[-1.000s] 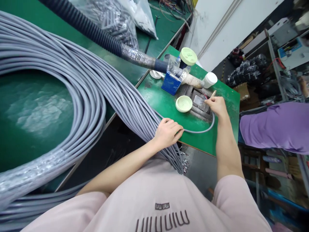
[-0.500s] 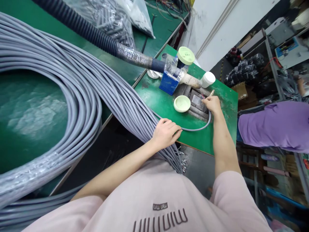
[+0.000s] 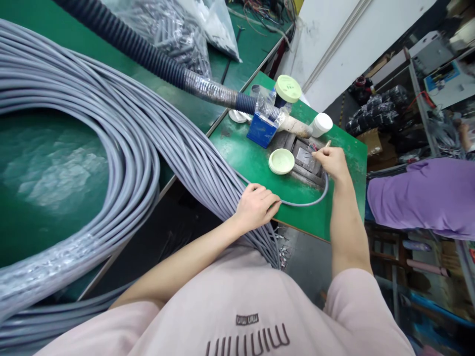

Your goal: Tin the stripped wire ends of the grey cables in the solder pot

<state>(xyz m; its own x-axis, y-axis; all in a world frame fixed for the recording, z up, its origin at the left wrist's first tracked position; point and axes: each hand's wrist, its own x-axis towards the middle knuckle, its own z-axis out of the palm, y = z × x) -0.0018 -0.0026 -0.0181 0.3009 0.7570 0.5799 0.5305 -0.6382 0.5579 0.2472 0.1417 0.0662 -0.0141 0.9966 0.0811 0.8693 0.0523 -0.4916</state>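
A gray cable (image 3: 308, 204) lies in the center right of the frame, curving in a loose U between two bare hands above a green table (image 3: 315, 220). It is slim, smooth and round, with a plain matte jacket. At its far end, thin wires (image 3: 313, 147) fan out, some reddish; the other colors are too small to tell.

The right hand (image 3: 333, 160) pinches the cable near this end, with the wire tips over a square, dull silver plate (image 3: 304, 156) in a grimy dark frame. The left hand (image 3: 259, 204), just below the center, has its fingers bent over a thick bundle of similar cables (image 3: 200, 153) and nips the single cable between fingertips and thumb. The bundle sweeps in a big coil across the left side.

Writing shows on the wearer's pale pink shirt (image 3: 274, 289), at bottom center: a small dark patch (image 3: 247, 319), upside down, seems to read "min min", above larger dark letters partly cut off by the frame. A pale green lid (image 3: 288, 89), upper right of center, bears faint marks too small to read. Beside the plate sits a pale green bowl (image 3: 282, 161).
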